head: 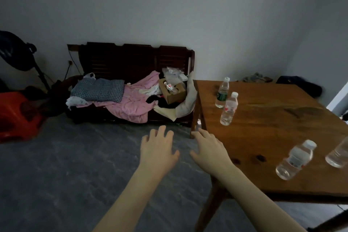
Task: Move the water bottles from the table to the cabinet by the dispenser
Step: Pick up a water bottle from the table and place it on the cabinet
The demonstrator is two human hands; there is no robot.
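Observation:
Several clear water bottles stand on a brown wooden table [263, 133] at the right. A green-labelled bottle [222, 92] is at the far left of the tabletop, with a red-labelled bottle [229, 109] just in front of it. A third bottle [294, 159] stands near the front edge, and another bottle [338, 154] is cut off by the right border. My left hand [158, 147] hovers over the floor, fingers spread, holding nothing. My right hand [209, 149] is stretched out flat at the table's left edge, also holding nothing. No cabinet or dispenser is in view.
A dark wooden bench [135, 62] against the wall is piled with pink cloth, a checked pillow [98, 90] and a cardboard box [172, 90]. A red plastic stool [17, 115] and a black fan stand at the left. Grey floor [66, 165] lies in front.

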